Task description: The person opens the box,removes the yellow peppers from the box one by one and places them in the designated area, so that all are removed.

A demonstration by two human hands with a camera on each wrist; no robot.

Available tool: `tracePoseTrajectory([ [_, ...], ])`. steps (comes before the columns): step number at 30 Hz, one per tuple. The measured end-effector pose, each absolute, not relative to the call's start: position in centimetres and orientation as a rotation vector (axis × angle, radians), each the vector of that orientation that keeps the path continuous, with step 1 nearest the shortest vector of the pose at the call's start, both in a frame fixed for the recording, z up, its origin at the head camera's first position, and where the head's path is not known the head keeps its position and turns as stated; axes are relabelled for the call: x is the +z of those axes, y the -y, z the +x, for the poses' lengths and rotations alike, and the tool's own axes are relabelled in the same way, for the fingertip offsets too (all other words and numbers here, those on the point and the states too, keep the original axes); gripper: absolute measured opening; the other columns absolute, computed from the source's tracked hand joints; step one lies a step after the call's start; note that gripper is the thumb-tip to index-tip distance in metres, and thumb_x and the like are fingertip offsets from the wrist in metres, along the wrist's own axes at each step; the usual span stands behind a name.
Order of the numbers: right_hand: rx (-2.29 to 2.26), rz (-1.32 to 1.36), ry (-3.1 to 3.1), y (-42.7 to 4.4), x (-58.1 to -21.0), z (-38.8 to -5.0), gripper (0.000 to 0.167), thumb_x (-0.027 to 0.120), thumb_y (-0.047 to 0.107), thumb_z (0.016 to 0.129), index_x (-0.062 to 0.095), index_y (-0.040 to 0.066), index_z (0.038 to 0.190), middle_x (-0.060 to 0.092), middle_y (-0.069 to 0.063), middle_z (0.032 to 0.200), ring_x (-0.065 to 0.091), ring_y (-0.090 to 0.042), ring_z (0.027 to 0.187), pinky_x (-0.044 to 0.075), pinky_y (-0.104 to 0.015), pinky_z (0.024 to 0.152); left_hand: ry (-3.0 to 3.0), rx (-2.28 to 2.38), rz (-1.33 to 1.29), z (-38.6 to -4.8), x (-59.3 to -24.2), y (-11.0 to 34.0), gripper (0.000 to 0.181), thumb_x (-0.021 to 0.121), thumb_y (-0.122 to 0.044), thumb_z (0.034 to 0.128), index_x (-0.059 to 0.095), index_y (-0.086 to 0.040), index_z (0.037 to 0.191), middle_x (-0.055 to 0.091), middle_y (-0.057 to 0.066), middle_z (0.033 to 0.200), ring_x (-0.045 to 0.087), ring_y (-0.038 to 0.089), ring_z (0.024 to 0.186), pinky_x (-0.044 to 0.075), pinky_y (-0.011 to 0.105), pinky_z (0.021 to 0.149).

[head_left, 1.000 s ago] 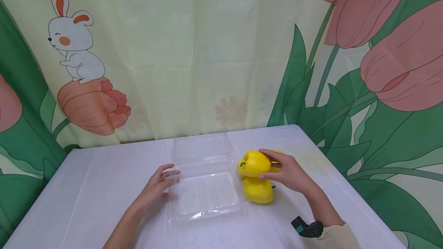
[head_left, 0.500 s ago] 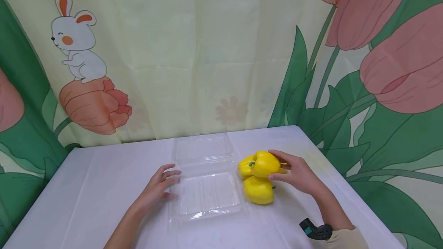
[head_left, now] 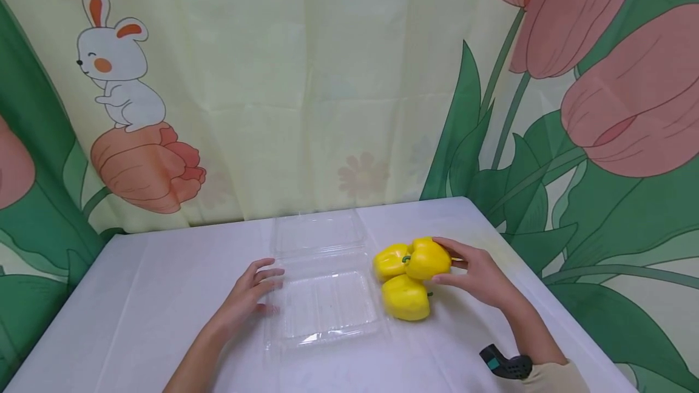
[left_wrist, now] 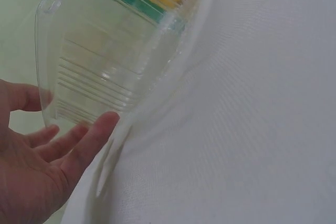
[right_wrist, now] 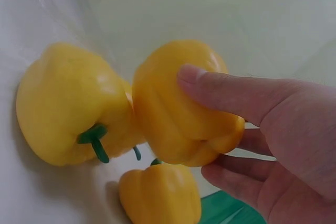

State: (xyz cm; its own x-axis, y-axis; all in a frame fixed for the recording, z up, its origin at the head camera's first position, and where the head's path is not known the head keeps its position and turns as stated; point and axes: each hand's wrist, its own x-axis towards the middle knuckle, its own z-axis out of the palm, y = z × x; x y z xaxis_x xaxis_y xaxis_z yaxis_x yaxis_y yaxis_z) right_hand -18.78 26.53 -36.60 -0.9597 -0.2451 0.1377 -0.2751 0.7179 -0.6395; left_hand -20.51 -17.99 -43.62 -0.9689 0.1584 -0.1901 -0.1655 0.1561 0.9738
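My right hand (head_left: 475, 272) grips a yellow bell pepper (right_wrist: 181, 103), thumb on one side and fingers on the other. Its green stem points left in the head view. Left of it lies another yellow pepper (head_left: 389, 262), and a further pepper (head_left: 406, 299) sits nearer me. The right wrist view also shows a pepper (right_wrist: 160, 195) low in the frame. A clear plastic clamshell box (head_left: 327, 338) lies with its lid laid back, left of the peppers. My left hand (head_left: 246, 296) is at the box's left edge, fingers loosely extended; whether they press it is unclear.
The clear lid (head_left: 319, 232) lies behind the box, near the table's far edge. A white cloth covers the table (head_left: 142, 320). Behind it hangs a printed curtain (head_left: 262, 108). A black device (head_left: 505, 364) is strapped to my right wrist.
My right hand has moved to the right with the gripped pepper, uncovering the pepper at the left. My left hand and the box stay in place.
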Motion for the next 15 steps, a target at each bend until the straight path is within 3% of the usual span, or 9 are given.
tracePoseTrajectory([
  [15,1.020,0.439,2.895,-28.5,-36.1,-18.2,0.074,0.076,0.037,0.082,0.045,0.010,0.143,0.051,-0.017,0.143,0.056,-0.037,0.121,0.053,-0.044,0.094,-2.148,1.931,-0.006,-20.4,-43.7,18.1,0.053,0.055,-0.020,0.0972,0.031,-0.014,0.145,0.048,0.017,0.145,0.049,0.033,0.127,0.059,0.039,0.077],
])
